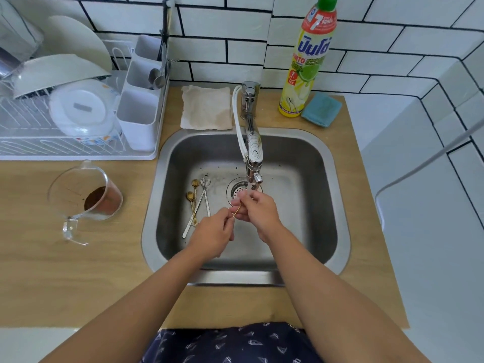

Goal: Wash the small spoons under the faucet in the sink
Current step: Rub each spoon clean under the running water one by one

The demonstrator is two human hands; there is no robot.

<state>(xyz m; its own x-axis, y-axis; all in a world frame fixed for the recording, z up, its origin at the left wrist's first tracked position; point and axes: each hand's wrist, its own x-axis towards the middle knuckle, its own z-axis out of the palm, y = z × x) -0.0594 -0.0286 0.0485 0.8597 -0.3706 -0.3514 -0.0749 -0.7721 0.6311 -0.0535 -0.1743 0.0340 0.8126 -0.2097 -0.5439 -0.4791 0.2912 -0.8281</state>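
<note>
both hands, left hand [213, 233] & right hand [258, 209], pinch a gold spoon [236, 211] under faucet [254, 163]; dish soap bottle [309, 61] label reads "7", "new".

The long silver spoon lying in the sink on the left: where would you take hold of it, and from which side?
Pinch the long silver spoon near its handle end, coming from above on the near side. Its heart-shaped bowl points away, towards the sink's back, and two small gold spoons lie against its middle, so the near end is freest.
</note>
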